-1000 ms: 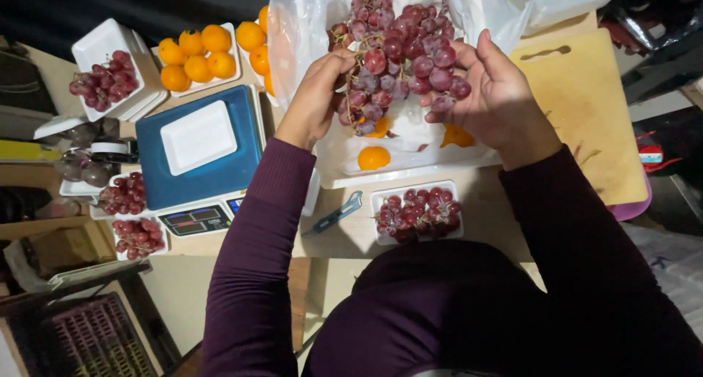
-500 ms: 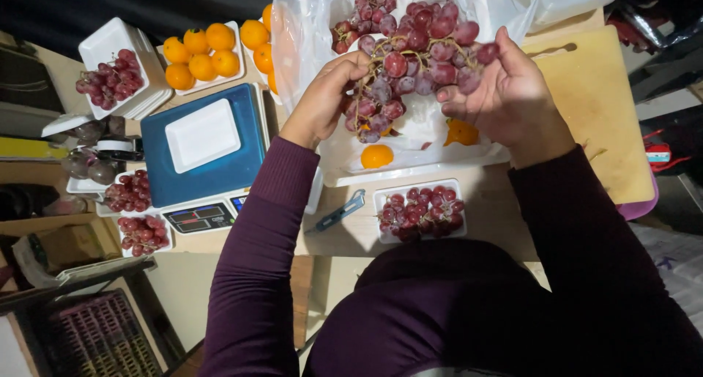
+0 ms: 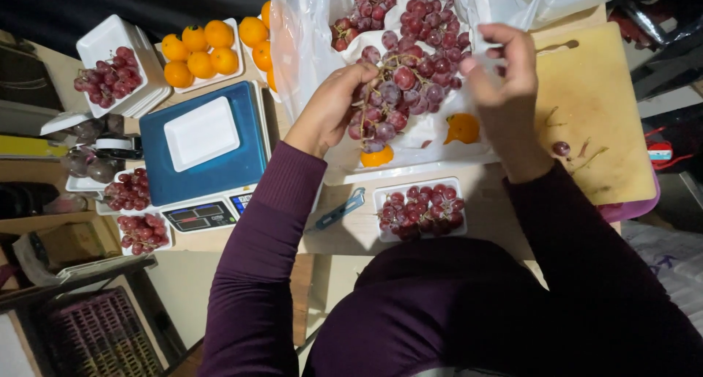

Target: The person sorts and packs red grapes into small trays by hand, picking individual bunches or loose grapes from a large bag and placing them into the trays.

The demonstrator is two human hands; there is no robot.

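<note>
My left hand [image 3: 331, 107] grips a bunch of red grapes [image 3: 406, 88] by its left side and holds it up over a white plastic bag [image 3: 307, 47]. My right hand [image 3: 504, 77] is at the bunch's right edge, its fingertips pinched near the top of the bag; whether it holds a grape I cannot tell. More grapes [image 3: 366, 4] lie deeper in the bag. Below the bunch sits a white tray of red grapes [image 3: 419, 210] at the table's front edge. Two orange fruits [image 3: 461, 128] lie under the bunch.
A blue scale [image 3: 205, 165] with an empty white tray [image 3: 199, 132] stands left. Trays of oranges [image 3: 196, 51] and several trays of grapes [image 3: 110, 73] lie around it. A wooden cutting board [image 3: 597, 117] with one loose grape [image 3: 562, 148] is right. A blue-handled tool [image 3: 338, 210] lies near the front.
My right hand has let go of the bunch's right side and lifted to its upper edge. The left hand keeps the bunch raised, and it has swung slightly left.
</note>
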